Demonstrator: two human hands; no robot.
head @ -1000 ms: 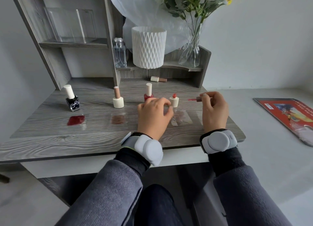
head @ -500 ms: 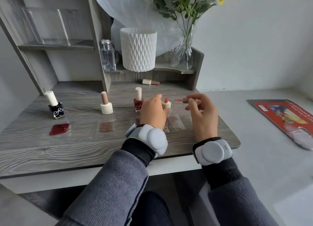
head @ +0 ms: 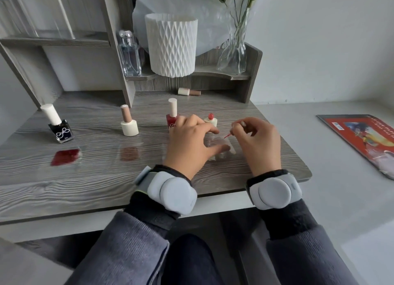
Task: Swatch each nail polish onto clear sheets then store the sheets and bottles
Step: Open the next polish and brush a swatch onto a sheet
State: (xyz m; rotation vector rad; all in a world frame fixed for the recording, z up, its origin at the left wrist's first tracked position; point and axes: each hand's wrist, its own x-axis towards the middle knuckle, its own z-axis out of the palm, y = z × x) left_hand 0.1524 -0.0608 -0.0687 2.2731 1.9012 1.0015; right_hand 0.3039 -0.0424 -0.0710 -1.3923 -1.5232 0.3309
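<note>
Right hand [head: 258,144]: fingers curled, thumb and forefinger pinching the brush [head: 231,132] by its cap. The red tip slants down and left, at or just above the far edge of the sheet [head: 231,151]; contact cannot be confirmed.

Left hand [head: 191,144]: fingers spread and nearly straight, holding nothing. The thumb presses flat on the sheet and the forefinger reaches toward the brush tip. The hand hides the sheet's left part.

The sheet lies flat on the counter [head: 85,188] near its right front corner, between the two hands. No clear patch of colour can be made out on it.

Open bottle [head: 211,120]: upright, uncapped, red at the neck, just behind the left fingers.

Red bottle [head: 172,116]: upright, white cap on, just left of the open bottle, its base partly hidden by the left hand.

White bottle [head: 129,122]: upright, tan cap on, at mid-counter. A brown swatch [head: 129,153] lies in front of it.

Black bottle [head: 59,129]: white cap on, at the left. A dark red swatch [head: 65,156] lies in front of it.

A fifth bottle [head: 189,91] lies on its side at the back, under the shelf [head: 213,76].

On the shelf: perfume bottle [head: 129,54], white ribbed pot [head: 171,45], glass vase [head: 233,52] with stems.

Magazine [head: 362,139]: flat on the pale surface, well to the right.

Grey bands sit on both wrists.
</note>
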